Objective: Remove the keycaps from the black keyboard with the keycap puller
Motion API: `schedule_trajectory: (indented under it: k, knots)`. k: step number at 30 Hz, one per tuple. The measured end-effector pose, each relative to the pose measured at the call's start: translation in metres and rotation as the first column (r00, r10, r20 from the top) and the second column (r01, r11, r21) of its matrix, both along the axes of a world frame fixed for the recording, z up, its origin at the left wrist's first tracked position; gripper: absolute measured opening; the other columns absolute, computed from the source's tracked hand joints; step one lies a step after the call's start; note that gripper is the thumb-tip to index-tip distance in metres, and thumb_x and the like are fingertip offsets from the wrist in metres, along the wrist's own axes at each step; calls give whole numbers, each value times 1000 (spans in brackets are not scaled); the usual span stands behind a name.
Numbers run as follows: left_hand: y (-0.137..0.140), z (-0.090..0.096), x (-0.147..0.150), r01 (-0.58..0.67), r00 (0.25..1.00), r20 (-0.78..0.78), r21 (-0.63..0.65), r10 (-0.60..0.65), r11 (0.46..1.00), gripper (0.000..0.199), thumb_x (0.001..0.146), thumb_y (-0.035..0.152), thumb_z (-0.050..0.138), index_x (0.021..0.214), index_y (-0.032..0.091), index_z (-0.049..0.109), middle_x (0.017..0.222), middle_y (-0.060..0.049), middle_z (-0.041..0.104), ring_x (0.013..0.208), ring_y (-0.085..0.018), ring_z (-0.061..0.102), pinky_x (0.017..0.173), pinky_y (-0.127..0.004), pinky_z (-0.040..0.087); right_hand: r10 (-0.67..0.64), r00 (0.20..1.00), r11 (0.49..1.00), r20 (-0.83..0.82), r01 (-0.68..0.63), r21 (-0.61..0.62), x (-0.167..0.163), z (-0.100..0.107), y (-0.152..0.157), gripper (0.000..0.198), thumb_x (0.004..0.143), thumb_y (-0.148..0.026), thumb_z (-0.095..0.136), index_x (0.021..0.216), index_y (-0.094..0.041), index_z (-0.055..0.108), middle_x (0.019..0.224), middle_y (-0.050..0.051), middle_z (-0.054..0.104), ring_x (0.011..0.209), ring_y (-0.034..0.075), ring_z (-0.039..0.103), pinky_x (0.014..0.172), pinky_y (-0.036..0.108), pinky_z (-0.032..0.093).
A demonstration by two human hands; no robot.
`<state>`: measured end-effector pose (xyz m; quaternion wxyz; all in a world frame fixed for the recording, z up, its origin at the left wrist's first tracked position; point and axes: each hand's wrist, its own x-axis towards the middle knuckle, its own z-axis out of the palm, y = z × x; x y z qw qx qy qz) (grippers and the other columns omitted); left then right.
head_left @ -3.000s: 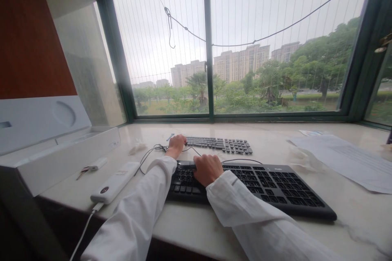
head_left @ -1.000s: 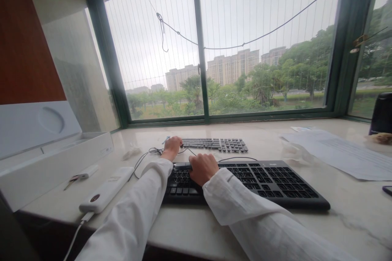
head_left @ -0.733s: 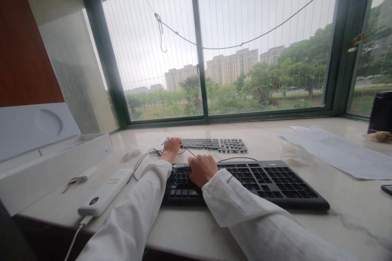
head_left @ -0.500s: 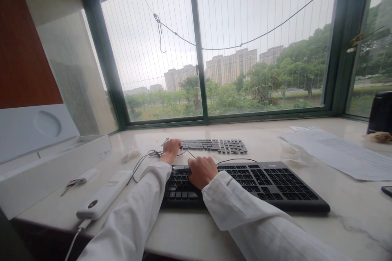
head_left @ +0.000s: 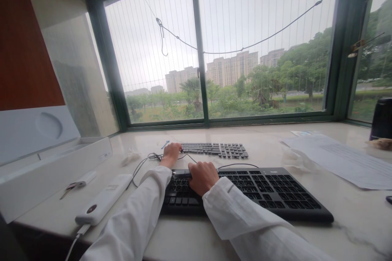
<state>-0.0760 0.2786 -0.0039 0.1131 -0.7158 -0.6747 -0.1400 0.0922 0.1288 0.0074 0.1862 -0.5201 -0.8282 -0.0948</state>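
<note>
A black keyboard point(head_left: 266, 203) lies on the pale stone surface, with most of its key positions showing bare sockets and several keycaps still on at its lower left. Behind it, loose dark keycaps point(head_left: 214, 149) are laid out in rows. My left hand point(head_left: 171, 155) is at the left end of these rows, its fingers closed; whatever lies between the fingertips is hidden. Over the left part of the keyboard rests my right hand point(head_left: 203, 177), fingers curled together. A dark, slim shape point(head_left: 182, 173) shows beside its thumb; I cannot tell whether it is held.
A coiled black cable point(head_left: 154, 156) lies left of my left hand. Further left are a white power bank point(head_left: 104, 200), a key with a white fob point(head_left: 82, 180) and an open white box point(head_left: 58, 163). Papers point(head_left: 333, 157) lie at the right, below a window point(head_left: 202, 69).
The view has tilted up slightly, so everything sits a little lower. Both hands stay at nearly the same places, with their fingers still closed.
</note>
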Motion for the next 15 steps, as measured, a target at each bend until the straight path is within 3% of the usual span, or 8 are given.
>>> schedule_trajectory:
  k: [15]
  knots:
    - [1, 0, 1, 17, 999, -32, -12, -18, 1000, 20, 85, 27, 55, 94, 26, 73, 95, -8, 72, 90, -21, 66, 78, -30, 48, 11, 1000, 1000, -5, -11, -8, 0, 1, -1, 18, 73, -23, 52, 82, -17, 66, 79, 12, 70, 75, 26, 68, 63, 33, 45]
